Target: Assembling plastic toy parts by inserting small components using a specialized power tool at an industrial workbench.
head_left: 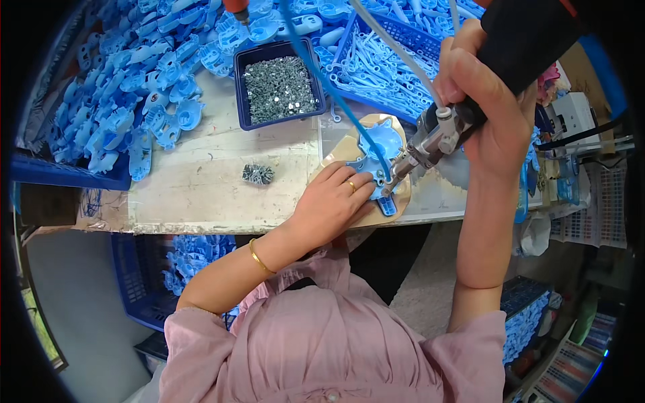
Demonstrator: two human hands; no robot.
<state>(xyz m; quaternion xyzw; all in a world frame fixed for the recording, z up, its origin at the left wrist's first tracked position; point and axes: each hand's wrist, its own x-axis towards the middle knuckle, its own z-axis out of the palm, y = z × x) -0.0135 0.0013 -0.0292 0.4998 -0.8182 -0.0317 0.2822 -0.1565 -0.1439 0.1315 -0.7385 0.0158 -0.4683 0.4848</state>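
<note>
In the head view, looking down at a worktable (195, 208), a light-blue plastic shell (384, 140) lies on a tan board (402, 201), directly under and just beyond the fingertips of the person's left hand (338, 200). The right hand (494, 101) is above and to the right of it, holding a black power driver (527, 43).

The left forearm slants up from the lower left, and the hand rests palm down, its fingers extended close together over the shell's near left side; it lies flat rather than gripping. A gold ring and a gold bracelet show on this side. The right forearm rises almost straight up, the fingers curled firmly around the driver, whose silver nose (423, 148) slants down to the shell's near end. Whether the tip touches is hard to tell.

The shell is glossy, with a rounded hollow at its far end, a narrower middle and a short strip at the near end. A thin blue hose (329, 84) crosses in front of it. Left of the shell sits a small clump of screws (258, 174); beyond is a dark-blue bin (238, 94) filled with screws.
</note>
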